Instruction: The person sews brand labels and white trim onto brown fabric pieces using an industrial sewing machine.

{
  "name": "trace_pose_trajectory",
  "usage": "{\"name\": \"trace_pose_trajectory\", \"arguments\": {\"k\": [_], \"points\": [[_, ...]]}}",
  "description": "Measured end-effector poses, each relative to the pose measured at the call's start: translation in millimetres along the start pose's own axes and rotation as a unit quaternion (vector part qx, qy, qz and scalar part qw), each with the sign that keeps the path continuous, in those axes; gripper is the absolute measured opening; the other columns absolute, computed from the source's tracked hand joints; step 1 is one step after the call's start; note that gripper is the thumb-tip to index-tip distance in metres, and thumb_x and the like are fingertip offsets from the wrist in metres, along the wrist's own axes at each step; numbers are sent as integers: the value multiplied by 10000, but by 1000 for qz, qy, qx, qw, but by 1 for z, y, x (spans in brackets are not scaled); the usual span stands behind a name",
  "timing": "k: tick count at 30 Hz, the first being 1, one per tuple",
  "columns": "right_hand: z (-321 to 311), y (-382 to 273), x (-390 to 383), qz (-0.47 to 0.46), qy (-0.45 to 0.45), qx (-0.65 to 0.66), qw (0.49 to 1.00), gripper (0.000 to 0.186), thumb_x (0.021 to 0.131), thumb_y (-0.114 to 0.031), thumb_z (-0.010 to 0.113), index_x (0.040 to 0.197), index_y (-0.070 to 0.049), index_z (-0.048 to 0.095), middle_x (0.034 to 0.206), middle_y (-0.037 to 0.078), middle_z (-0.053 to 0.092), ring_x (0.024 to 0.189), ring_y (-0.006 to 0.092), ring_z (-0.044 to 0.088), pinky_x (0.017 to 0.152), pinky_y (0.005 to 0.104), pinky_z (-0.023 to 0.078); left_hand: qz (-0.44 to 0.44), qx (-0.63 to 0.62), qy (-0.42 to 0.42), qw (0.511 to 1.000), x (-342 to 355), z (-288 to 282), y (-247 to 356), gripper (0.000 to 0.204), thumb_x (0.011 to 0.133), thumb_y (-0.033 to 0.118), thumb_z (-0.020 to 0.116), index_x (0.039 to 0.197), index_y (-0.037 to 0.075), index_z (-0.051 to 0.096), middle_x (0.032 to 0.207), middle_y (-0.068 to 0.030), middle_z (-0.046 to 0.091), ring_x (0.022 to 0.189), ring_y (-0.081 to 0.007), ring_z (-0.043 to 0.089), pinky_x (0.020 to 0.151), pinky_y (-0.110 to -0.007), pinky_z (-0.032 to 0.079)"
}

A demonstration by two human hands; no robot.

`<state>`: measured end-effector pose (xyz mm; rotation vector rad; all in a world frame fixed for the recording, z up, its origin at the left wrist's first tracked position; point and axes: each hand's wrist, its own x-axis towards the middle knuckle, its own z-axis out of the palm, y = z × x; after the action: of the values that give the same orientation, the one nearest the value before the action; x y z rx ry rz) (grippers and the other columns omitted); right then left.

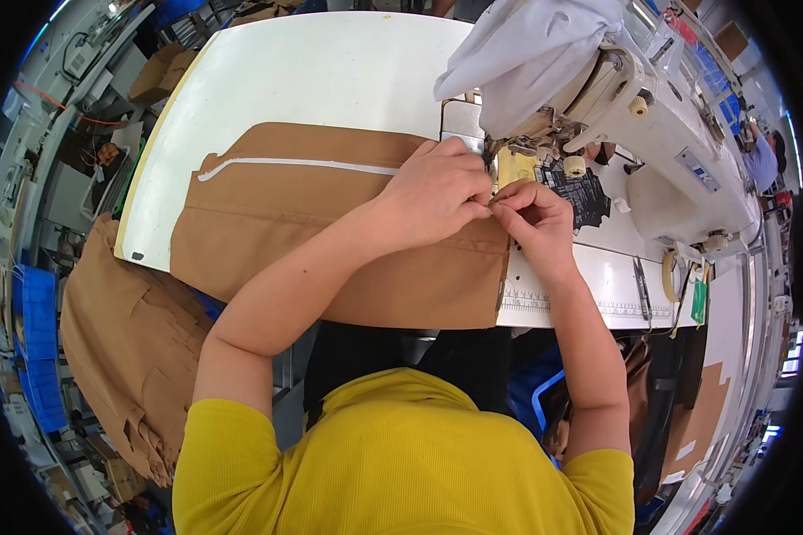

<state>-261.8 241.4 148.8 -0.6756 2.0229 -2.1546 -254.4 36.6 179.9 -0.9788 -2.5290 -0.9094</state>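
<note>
A large brown fabric panel [348, 276] lies flat on the white table in front of me, with a narrow white strip [303, 163] running along its upper part. My left hand [439, 192] rests over the panel's right side, its thumb and fingers pinched at the fabric edge. Opposite it, my right hand [540, 225] pinches the same edge between thumb and forefinger. The fingertips of both hands almost meet, just in front of the sewing machine [678, 143]. Whatever small bit of fabric lies between them is mostly covered by the fingers.
White cloth [535, 62] drapes over the machine head. Black labels [584, 198] lie beside the needle area. Tweezers [641, 287], a tape roll [673, 275] and a printed ruler [553, 301] are at the right front. Stacked brown fabric [129, 357] hangs at left near blue bins [40, 357].
</note>
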Motion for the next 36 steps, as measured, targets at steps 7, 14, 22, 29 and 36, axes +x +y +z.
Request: {"name": "trace_pose_trajectory", "arguments": {"k": [7, 14, 22, 29, 36], "points": [[1, 0, -1, -44, -29, 22, 998, 105, 814, 79, 665, 795, -7, 607, 943, 83, 652, 830, 105, 607, 740, 236, 493, -16, -90, -87, 992, 0, -10, -7, 167, 824, 245, 702, 780, 94, 647, 798, 1, 592, 942, -227, 502, 893, -372, 363], [1, 1, -1, -77, -16, -21, 997, 80, 820, 70, 674, 848, 8, 632, 962, 97, 656, 859, 137, 618, 751, 252, 493, -98, -146, -82, 981, -3, -7, -9, 140, 860, 222, 673, 842, 83, 674, 802, -1, 617, 955, -189, 505, 923, -378, 335], [2, 1, 0, -142, 1, -175, 974, 108, 769, 59, 719, 821, -4, 647, 917, 84, 660, 837, 157, 626, 740, 257, 496, -104, -172, -72, 977, -1, -6, -13, 152, 850, 169, 666, 883, 21, 682, 782, -50, 663, 690, -160, 579, 664, -305, 455], [4, 1, 1, -187, 3, -218, 958, 118, 758, 43, 731, 808, -13, 640, 911, 85, 658, 812, 179, 634, 712, 270, 512, -121, -228, -88, 962, 0, -7, -15, 126, 844, 100, 665, 904, -9, 684, 790, -53, 686, 673, -93, 569, 636, -249, 474], [5, -2, 0, -166, -6, -190, 968, 111, 774, 46, 717, 833, -5, 639, 903, 78, 651, 800, 157, 619, 697, 254, 509, -142, -256, -106, 950, 2, -10, -14, 135, 839, 104, 665, 908, -10, 680, 773, -38, 670, 713, -52, 538, 634, -224, 452]]}}
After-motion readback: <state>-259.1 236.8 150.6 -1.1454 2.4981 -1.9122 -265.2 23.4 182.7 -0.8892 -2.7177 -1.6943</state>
